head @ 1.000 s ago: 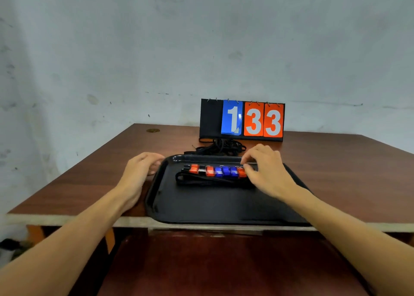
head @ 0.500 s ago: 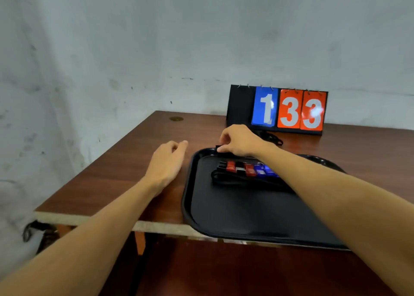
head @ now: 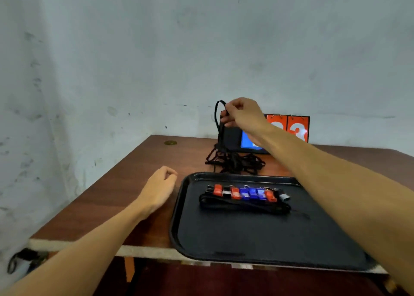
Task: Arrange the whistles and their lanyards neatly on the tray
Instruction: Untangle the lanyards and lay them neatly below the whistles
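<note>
While the left hand idles, the right hand lifts a lanyard.

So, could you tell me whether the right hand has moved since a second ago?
Yes. The right hand left the whistles on the tray, rising toward the scoreboard behind it, now pinching a black lanyard.

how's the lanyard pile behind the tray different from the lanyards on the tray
The lanyard pile lies on the bare table behind the tray, in a loose tangle; the lanyards on the tray lie in a flat, straight bundle along the row of whistles. One cord of the pile is pinched and lifted by the right hand; no hand touches the tray bundle. Both are black cord.
</note>
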Demonstrator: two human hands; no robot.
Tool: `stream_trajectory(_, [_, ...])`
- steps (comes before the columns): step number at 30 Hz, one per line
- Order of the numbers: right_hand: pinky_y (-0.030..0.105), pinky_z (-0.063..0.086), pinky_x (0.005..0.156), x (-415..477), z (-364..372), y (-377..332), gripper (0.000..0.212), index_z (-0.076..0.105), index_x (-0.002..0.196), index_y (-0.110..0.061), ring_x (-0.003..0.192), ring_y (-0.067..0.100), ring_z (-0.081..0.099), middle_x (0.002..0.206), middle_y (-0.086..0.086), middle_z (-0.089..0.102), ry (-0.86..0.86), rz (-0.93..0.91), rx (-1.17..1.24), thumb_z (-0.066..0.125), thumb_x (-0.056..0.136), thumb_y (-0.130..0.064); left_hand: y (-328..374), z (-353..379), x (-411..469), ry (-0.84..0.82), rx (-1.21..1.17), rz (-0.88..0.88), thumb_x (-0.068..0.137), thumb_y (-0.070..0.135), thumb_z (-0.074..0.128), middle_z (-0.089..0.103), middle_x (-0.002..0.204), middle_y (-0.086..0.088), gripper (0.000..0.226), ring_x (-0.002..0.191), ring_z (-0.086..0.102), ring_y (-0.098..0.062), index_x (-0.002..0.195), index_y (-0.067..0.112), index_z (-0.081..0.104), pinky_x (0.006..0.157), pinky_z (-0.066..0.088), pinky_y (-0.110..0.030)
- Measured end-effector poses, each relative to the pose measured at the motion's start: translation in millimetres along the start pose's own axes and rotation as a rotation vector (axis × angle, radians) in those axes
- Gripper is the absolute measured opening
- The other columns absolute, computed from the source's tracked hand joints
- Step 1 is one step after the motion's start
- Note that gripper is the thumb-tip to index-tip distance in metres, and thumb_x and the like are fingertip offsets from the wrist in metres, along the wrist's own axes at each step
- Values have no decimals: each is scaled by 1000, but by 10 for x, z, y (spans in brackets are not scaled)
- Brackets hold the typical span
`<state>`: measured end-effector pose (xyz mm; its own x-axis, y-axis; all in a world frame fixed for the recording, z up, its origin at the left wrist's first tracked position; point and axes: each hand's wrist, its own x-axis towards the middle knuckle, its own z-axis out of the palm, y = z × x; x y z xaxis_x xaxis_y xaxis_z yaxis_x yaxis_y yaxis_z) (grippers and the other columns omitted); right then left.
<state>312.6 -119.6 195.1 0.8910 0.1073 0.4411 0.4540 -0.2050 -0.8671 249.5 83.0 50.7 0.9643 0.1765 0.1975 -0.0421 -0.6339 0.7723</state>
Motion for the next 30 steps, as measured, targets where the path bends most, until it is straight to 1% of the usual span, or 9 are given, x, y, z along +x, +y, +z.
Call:
stream_trajectory(2, [25, 55, 64, -50, -106, -72, 16, 55, 83, -12, 71, 18, 65, 87, 10, 63, 10, 1, 60, 48, 97, -11, 82, -60, 34, -27, 60, -16, 95, 29, 45, 55, 123, -1, 19, 110, 52, -16, 112, 23, 52, 99, 40, -35])
stream_trajectory(4, [26, 55, 66, -69, -236, -154, 16, 55, 84, -9, 70, 18, 65, 84, 8, 61, 81, 12, 255, 47, 98, -9, 270, -132, 89, 14, 90, 20, 92, 31, 52, 56, 123, -2, 24, 109, 53, -16, 115, 23, 51, 102, 39, -40])
stream_trajectory(6, [27, 55, 70, -98, -318, -236, 16, 55, 85, -8, 72, 19, 66, 84, 8, 59, 82, 6, 296, 47, 98, -8, 563, -195, 108, 43, 15, 80, 91, 28, 56, 55, 121, -4, 33, 104, 54, -17, 122, 18, 50, 90, 43, -32])
stream_trajectory(9, [30, 56, 76, -173, -383, -273, 15, 56, 86, -7, 75, 21, 66, 85, 9, 58, 83, 1, 351, 47, 98, -8, 1024, -121, 85, -46, -134, 152, 89, 26, 60, 51, 119, -1, 51, 86, 59, -14, 135, 17, 40, 70, 46, -23])
stream_trajectory(14, [28, 58, 76, -238, -555, -276, 14, 55, 92, -3, 77, 22, 68, 87, 10, 60, 66, 8, 401, 45, 99, -9, 1539, 246, 76, -249, -178, 208, 87, 18, 64, 42, 131, 7, 73, 68, 59, -15, 147, 27, 24, 67, 54, -24])
stream_trajectory(19, [27, 57, 71, -240, -849, -207, 19, 55, 86, -3, 73, 23, 67, 84, 11, 59, 98, -2, 533, 43, 100, -7, 1611, 546, 237, -255, -36, 269, 91, 22, 60, 53, 124, 2, 54, 64, 61, -13, 140, 20, 36, 66, 51, -24])
stream_trajectory(24, [28, 56, 68, -229, -1183, -44, 19, 54, 84, -4, 66, 21, 65, 78, 10, 59, 212, 31, 640, 43, 100, -7, 1617, 710, 371, -193, -23, 281, 94, 20, 57, 69, 92, 0, 15, 63, 63, -10, 106, 15, 63, 69, 45, -21])
stream_trajectory(27, [26, 55, 62, -207, -1391, 93, 19, 54, 85, -3, 64, 20, 64, 77, 10, 58, 334, 41, 709, 43, 100, -8, 1684, 700, 405, -205, -12, 297, 92, 22, 60, 72, 85, -1, 10, 61, 62, -11, 95, 14, 66, 67, 44, -20])
stream_trajectory(30, [23, 52, 57, -202, -1551, 226, 15, 53, 92, -1, 61, 18, 61, 74, 8, 57, 469, 77, 769, 42, 99, -7, 1706, 668, 422, -166, -6, 307, 91, 22, 62, 72, 83, -3, 10, 60, 61, -10, 96, 14, 66, 67, 49, -23])
